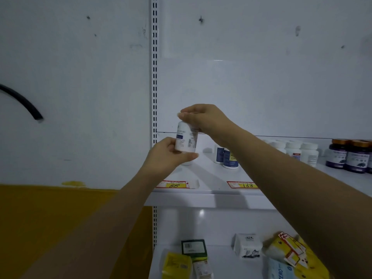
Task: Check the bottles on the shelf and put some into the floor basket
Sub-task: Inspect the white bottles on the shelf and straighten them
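Left grip (169, 156) is clamped low on the bottle (185, 137), right grip (203, 117) on its top; judged light, stiff, slippery

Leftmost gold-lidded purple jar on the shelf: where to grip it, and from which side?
Grip the gold lid from above and in front, probably. The purple jar stands upright with a neighbouring jar tight on its right and white bottles close on its left, so a side wrap has little room; above it is open.

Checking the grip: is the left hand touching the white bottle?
Touching. The head view shows the left hand gripping the white bottle at its base.
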The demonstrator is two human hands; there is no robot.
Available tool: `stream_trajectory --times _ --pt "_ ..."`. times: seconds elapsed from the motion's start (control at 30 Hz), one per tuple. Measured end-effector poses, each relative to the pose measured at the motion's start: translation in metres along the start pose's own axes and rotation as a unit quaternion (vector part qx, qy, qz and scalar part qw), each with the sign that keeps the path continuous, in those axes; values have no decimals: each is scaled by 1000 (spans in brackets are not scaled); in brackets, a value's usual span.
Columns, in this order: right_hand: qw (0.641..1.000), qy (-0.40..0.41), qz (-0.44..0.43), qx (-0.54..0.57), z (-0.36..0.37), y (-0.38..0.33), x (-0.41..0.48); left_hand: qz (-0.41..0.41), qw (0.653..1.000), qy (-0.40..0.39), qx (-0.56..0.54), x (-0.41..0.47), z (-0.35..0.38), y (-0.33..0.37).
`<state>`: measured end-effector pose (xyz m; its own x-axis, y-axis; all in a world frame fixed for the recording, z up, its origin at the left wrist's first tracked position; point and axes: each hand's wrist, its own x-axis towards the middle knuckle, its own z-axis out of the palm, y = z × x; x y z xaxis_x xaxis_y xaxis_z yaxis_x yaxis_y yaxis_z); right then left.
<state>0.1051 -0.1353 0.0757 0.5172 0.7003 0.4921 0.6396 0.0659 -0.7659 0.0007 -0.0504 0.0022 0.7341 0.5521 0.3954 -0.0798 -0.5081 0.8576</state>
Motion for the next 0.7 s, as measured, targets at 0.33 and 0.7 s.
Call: stream_trajectory --times 0.33,0.7 --pt "997 -4 23 75 -1 6 0 -3 1000 -12 27 3 6 6" --pt "985 -43 37 162 -7 12 -2 -14 999 -32 34 3 3 7"
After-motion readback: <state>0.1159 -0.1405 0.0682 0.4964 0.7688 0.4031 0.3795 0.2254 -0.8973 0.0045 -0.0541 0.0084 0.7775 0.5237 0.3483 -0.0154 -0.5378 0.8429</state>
